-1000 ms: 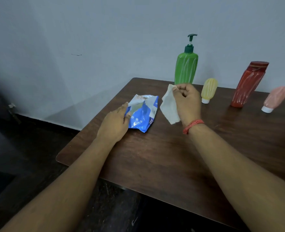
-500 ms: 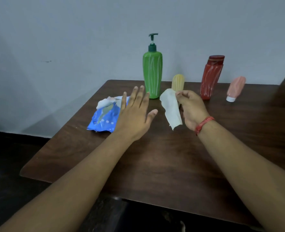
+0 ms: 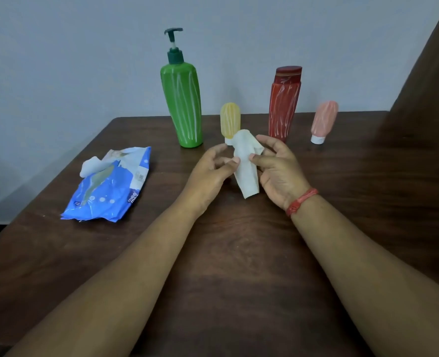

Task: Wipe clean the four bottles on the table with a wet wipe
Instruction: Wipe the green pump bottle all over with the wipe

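Since the earlier frame, left hand (image 3: 208, 173) has left the wipe packet (image 3: 110, 184) and joined right hand (image 3: 277, 171); both pinch the wet wipe (image 3: 246, 171) above the table (image 3: 239, 253). Spread it flat before wiping. Green bottle (image 3: 185, 104), yellow bottle (image 3: 230, 119), red bottle (image 3: 284, 104) and pink bottle (image 3: 324, 119) stand untouched along the far edge.

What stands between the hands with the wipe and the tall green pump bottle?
Nothing visible. The right hand and left hand hold the white wet wipe above bare table; the tall green pump bottle stands beyond, and the small yellow bottle is beside it.
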Demonstrator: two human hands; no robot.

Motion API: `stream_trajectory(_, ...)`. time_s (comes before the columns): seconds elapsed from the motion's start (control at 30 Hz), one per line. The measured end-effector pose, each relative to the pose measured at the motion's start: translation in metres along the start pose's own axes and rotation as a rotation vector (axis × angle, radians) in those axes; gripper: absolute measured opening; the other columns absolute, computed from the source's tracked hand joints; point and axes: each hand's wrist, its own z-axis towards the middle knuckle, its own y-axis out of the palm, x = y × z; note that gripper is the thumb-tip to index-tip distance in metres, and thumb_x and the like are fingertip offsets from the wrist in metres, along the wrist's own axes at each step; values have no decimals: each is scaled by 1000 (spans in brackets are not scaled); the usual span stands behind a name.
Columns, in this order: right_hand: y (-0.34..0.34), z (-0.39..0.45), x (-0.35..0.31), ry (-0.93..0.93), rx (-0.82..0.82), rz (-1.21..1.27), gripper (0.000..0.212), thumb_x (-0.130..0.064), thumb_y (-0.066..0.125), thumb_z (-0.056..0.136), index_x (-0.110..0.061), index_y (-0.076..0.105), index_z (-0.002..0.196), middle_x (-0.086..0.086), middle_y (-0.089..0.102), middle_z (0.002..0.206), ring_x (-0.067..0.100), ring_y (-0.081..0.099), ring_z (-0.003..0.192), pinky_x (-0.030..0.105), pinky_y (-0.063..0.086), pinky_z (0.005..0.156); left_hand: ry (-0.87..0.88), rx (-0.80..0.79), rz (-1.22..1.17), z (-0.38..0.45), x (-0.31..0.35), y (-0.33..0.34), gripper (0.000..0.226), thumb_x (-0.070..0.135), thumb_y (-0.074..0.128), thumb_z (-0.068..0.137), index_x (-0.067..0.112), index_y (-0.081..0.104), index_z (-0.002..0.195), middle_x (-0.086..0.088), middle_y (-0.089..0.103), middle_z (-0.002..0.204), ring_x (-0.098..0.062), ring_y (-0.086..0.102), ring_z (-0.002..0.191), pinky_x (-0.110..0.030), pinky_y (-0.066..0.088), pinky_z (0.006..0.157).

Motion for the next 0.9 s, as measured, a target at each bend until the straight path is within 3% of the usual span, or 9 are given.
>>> stream_trajectory(0.07, 2, 2, 3, -32, 14, -58, 42, 12, 62, 88, -7, 54, 124, 12, 69, 119, 27, 67, 112, 48, 54, 97, 9, 33, -120, 2, -3, -5, 51, 13, 69, 95, 13, 48, 142, 3, 75, 89, -15, 72, 99, -29, 56, 87)
stream_trajectory(0.13, 3, 3, 6, -64, 30, -120, 36, 5, 65, 89, -8, 57, 122, 10, 70, 117, 26, 67, 112, 48, 54, 97, 3, 76, -242, 3, -4, -9, 49, 3, 68, 93, 11, 51, 138, 2, 72, 83, -17, 73, 94, -38, 58, 88)
stream_trajectory(0.37, -4, 10, 8, -111, 85, -98, 16, -10, 64, 95, -10, 68, 110, 3, 75, 103, 17, 71, 96, 36, 59, 78, -76, 156, -576, 8, -2, -18, 40, -4, 62, 94, 11, 58, 131, 2, 69, 91, -19, 69, 101, -42, 61, 84)
stream_trajectory(0.5, -4, 10, 7, -66, 40, 2, 29, -10, 63, 95, -10, 60, 124, 11, 67, 122, 22, 67, 110, 38, 58, 87, -33, 141, -572, 8, -2, -12, 48, -3, 62, 95, 16, 52, 138, 5, 71, 88, -16, 70, 98, -41, 60, 84)
stream_trajectory(0.6, -5, 7, 5, -35, -111, 4, 55, 7, 64, 88, -21, 51, 134, 14, 66, 121, 23, 66, 113, 39, 55, 95, 15, 71, -620, 7, 1, -13, 69, -12, 63, 89, 25, 47, 144, -11, 73, 111, -24, 71, 109, -40, 59, 89)
stream_trajectory(0.67, -4, 5, 4, -67, -168, -54, 67, 18, 59, 85, -25, 48, 136, 18, 66, 120, 24, 67, 112, 38, 57, 90, 49, 68, -597, 6, 3, -16, 80, -20, 62, 84, 36, 48, 140, -20, 63, 126, -28, 66, 118, -42, 58, 93)
stream_trajectory(0.73, -3, 3, 2, -139, -152, -178, 70, 20, 58, 84, -26, 49, 137, 15, 66, 119, 19, 68, 110, 31, 58, 82, 73, 130, -471, 5, 5, -19, 83, -21, 65, 81, 40, 53, 135, -14, 57, 127, -25, 62, 119, -43, 56, 98)
stream_trajectory(0.8, -3, 1, 2, -217, -131, -329, 65, 17, 61, 85, -25, 53, 135, 7, 68, 116, 13, 68, 107, 26, 57, 79, 101, 170, -311, 3, 3, -20, 78, -17, 68, 81, 43, 58, 129, -6, 57, 124, -18, 61, 112, -42, 55, 100)
stream_trajectory(0.9, -4, -2, 3, -287, -98, -465, 56, 12, 63, 87, -23, 59, 130, 1, 67, 117, 11, 67, 107, 29, 57, 84, 161, 177, -150, 1, 2, -22, 65, -12, 69, 84, 42, 64, 121, 3, 63, 121, -7, 65, 101, -31, 57, 91)
